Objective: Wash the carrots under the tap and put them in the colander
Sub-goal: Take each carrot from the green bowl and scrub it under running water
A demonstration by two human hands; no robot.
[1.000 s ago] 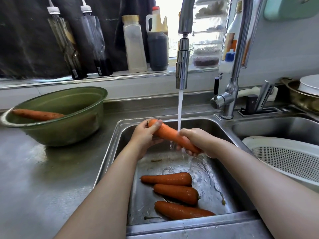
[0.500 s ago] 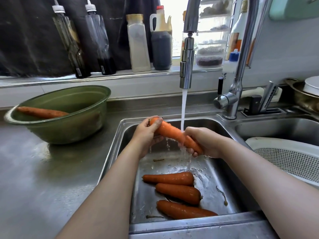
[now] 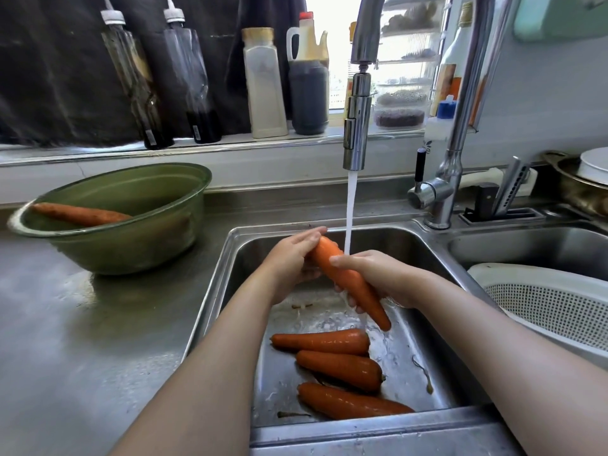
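Under the tap [image 3: 357,126], carrot [image 3: 360,291], left hand [image 3: 289,264] gripping its top, right hand [image 3: 381,278] its middle.

carrot [image 3: 348,281] x5 | bowl [image 3: 131,248] x1 | colander [image 3: 543,307] x1 | hand [image 3: 289,258] x2 | tap [image 3: 357,126] x1

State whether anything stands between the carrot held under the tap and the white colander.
Nothing visible blocks the way. The left hand and right hand hold the carrot; only the low sink divider lies between it and the colander.
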